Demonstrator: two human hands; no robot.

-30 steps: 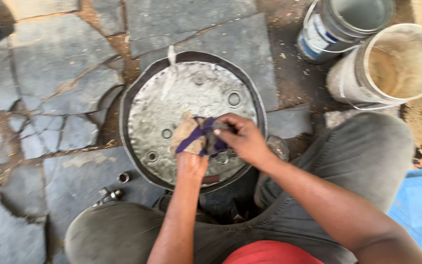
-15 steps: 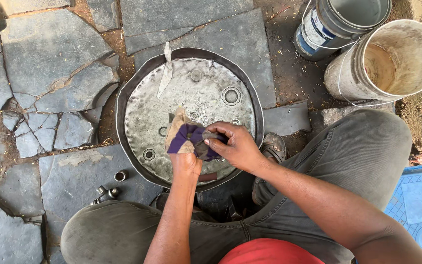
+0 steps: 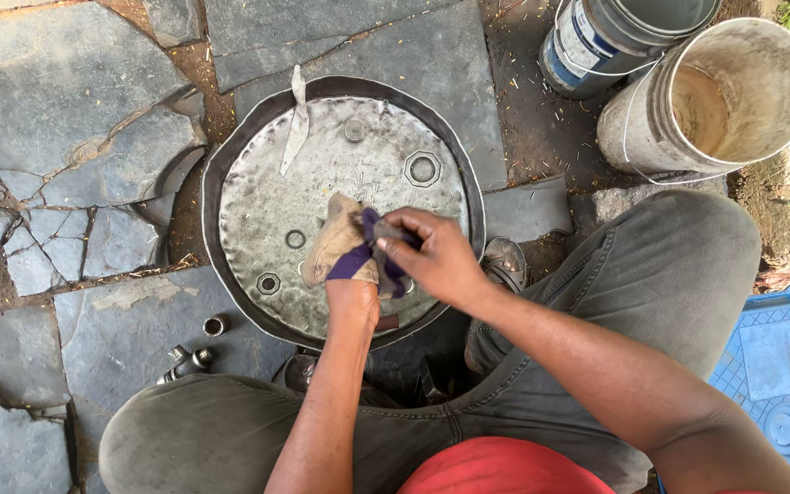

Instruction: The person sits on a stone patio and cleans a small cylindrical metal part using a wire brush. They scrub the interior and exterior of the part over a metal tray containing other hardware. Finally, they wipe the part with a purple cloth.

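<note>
Cracked grey stone paving (image 3: 66,101), and on it a round dented metal lid (image 3: 258,215) with a dark rim, lying flat between the person's knees. Over the lid's lower middle, the left hand (image 3: 351,297) is wrapped inside a tan and purple cloth (image 3: 345,247), fingers closed within it. The right hand (image 3: 436,256) pinches the cloth's purple edge at the left fingertips. Bare metal spreads up and left; two buckets (image 3: 715,101) stand beyond the rim at upper right, small sockets (image 3: 203,352) near the lower-left edge.
</note>
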